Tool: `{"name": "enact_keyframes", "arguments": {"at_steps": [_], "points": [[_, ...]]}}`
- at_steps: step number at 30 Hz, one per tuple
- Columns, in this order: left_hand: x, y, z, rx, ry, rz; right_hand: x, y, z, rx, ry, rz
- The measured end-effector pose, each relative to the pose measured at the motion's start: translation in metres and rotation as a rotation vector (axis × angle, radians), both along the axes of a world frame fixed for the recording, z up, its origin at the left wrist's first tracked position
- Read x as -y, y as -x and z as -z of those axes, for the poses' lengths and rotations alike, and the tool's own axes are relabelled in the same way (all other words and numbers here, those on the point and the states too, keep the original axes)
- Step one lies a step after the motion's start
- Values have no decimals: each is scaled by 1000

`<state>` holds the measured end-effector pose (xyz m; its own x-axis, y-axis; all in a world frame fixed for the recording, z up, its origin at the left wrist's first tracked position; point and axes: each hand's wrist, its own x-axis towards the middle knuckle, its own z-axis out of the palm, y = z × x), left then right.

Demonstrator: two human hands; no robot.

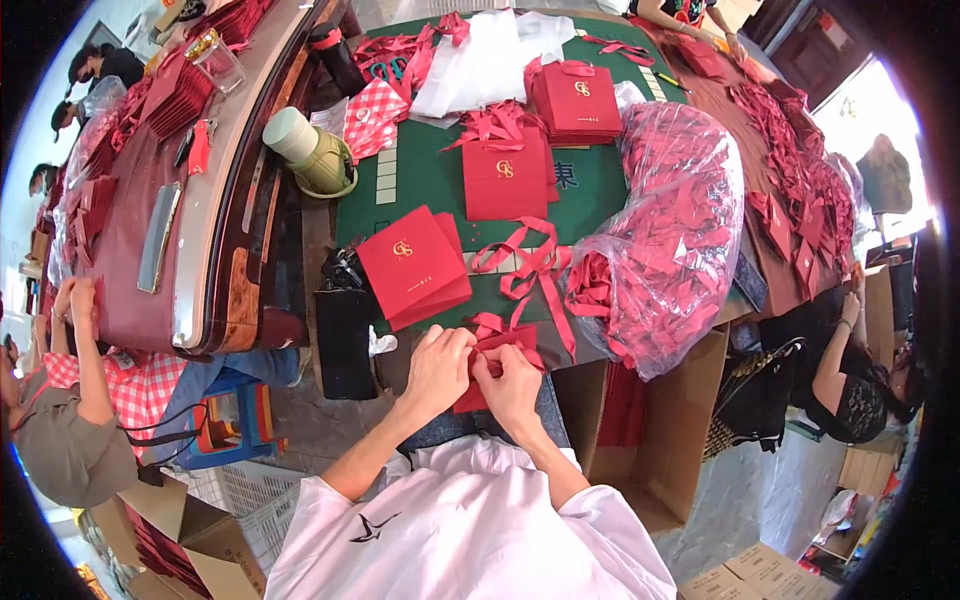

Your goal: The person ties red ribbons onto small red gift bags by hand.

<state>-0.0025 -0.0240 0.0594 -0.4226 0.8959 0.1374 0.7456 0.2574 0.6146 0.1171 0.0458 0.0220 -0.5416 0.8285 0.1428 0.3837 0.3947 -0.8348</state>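
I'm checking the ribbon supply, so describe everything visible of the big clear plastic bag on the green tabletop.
The big clear plastic bag is bulging, glossy and wrinkled, packed with tangled red ribbons. It lies lengthwise along the right side of the green tabletop, its lower end reaching the near edge. Its mouth seems open at the lower left, where loops show. The left hand and right hand don't touch it.

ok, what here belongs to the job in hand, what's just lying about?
Job:
- red bag at left hand and right hand
- other red bags
- loose red ribbon
- clear sack of ribbon

Likely unrelated:
- pale-lidded flask
- black bottle
- checked cloth
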Motion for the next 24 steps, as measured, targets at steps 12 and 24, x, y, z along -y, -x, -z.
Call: {"name": "enact_keyframes", "arguments": {"at_steps": [12,24], "points": [[4,-7,-5,89,-64,-6,-9,-12,-18,39,-234,-129],[8,-7,8,-22,-207,5,-60,-15,-50,38,-137,-417]]}}
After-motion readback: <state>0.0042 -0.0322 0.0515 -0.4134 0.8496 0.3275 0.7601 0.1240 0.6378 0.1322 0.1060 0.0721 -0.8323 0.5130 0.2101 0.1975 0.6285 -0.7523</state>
